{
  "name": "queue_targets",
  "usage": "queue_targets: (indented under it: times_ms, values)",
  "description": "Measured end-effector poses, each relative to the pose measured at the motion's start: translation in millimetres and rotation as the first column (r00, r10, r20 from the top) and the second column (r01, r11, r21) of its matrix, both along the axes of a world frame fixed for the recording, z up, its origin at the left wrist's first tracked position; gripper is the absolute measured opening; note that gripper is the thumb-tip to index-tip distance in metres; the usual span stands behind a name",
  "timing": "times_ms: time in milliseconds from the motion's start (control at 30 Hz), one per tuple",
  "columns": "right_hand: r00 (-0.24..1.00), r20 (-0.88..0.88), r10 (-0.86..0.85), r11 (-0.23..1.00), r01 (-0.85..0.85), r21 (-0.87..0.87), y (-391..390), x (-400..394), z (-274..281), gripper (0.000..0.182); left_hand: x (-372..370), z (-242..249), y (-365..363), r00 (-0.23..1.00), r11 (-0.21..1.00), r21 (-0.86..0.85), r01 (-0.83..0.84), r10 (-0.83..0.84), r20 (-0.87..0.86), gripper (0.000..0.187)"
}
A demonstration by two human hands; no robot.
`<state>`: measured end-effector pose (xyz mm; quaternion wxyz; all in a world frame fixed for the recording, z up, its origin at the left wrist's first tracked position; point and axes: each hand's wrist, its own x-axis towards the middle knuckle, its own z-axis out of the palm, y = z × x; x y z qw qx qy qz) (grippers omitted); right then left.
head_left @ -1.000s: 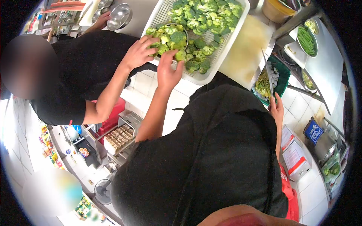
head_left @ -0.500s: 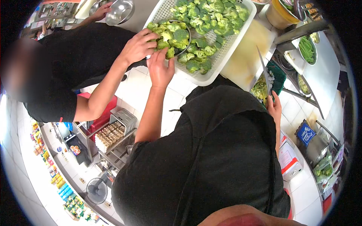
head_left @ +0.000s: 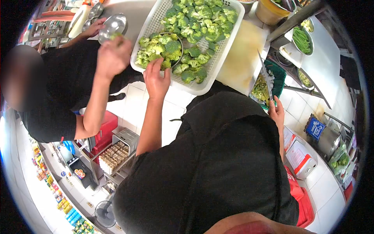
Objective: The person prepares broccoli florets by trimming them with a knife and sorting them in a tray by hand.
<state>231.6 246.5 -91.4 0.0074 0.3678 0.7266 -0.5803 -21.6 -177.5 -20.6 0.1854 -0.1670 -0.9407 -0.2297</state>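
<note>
My left hand (head_left: pixel 157 82) reaches to the near left edge of a white plastic basket (head_left: pixel 194 89). Its fingers are apart, with the tips at the broccoli florets (head_left: pixel 152 50) heaped in a metal bowl whose rim (head_left: pixel 182 50) shows inside the basket. More cut broccoli (head_left: pixel 202 19) fills the far side. My right hand (head_left: pixel 277 112) is closed around the handle of a long kitchen knife (head_left: pixel 265 72), its blade pointing up and away. Below the blade sits a green basket (head_left: pixel 278 80) with vegetable trimmings (head_left: pixel 260 89).
A co-worker stands at left, one blurred hand (head_left: pixel 113 56) near a metal bowl (head_left: pixel 113 29) held by the other. A stained cutting board (head_left: pixel 241 50) lies right of the white basket. Green beans (head_left: pixel 302 40) and a metal post (head_left: pixel 298 23) are farther right.
The co-worker's nearer hand has left the broccoli and swung left toward the metal bowl, apparently with a green piece. My view has shifted slightly; my right hand still grips the knife.
</note>
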Motion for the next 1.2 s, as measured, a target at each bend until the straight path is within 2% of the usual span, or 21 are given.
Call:
queue_targets:
  times_ms: [267,533,667,800,900,1000,1100,1200]
  values:
    - [0.999,0.022,-0.035,0.999,0.035,0.01,-8.3,2.2,16.8,0.049,1.4,2.0,-3.0,1.0,1.0,0.002,0.029,-0.029,-0.006,0.041]
    - [0.999,0.001,-0.048,0.999,0.048,-0.001,-0.8,9.2,6.3,0.051,-7.7,10.3,5.6,0.991,0.987,0.101,0.128,-0.124,-0.049,0.038]
    - [0.998,0.0,-0.063,0.998,0.063,-0.009,1.8,8.2,5.7,0.051,-22.2,18.8,33.6,0.97,0.963,0.146,0.228,-0.213,-0.113,0.035]
    - [0.995,-0.037,-0.091,0.995,0.09,-0.041,0.5,5.4,8.1,0.05,-51.2,17.9,76.6,0.945,0.893,0.309,0.326,-0.315,-0.084,0.032]
    - [0.991,-0.077,-0.105,0.993,0.1,-0.058,0.2,4.8,5.9,0.049,-90.0,16.1,108.2,0.948,0.886,0.348,0.308,-0.318,-0.03,0.033]
    - [0.99,-0.078,-0.117,0.992,0.112,-0.057,-1.0,2.8,8.1,0.05,-142.1,-6.1,133.7,0.939,0.925,0.18,0.335,-0.313,-0.139,0.037]
    - [0.983,-0.099,-0.152,0.987,0.145,-0.074,-5.7,3.9,9.7,0.05,-162.7,0.6,161.2,0.953,0.942,0.212,0.259,-0.286,0.103,0.04]
    - [0.979,-0.105,-0.172,0.985,0.168,-0.048,-10.9,8.8,11.3,0.049,-184.6,-17.1,174.4,0.954,0.952,0.057,0.3,-0.3,-0.008,0.04]
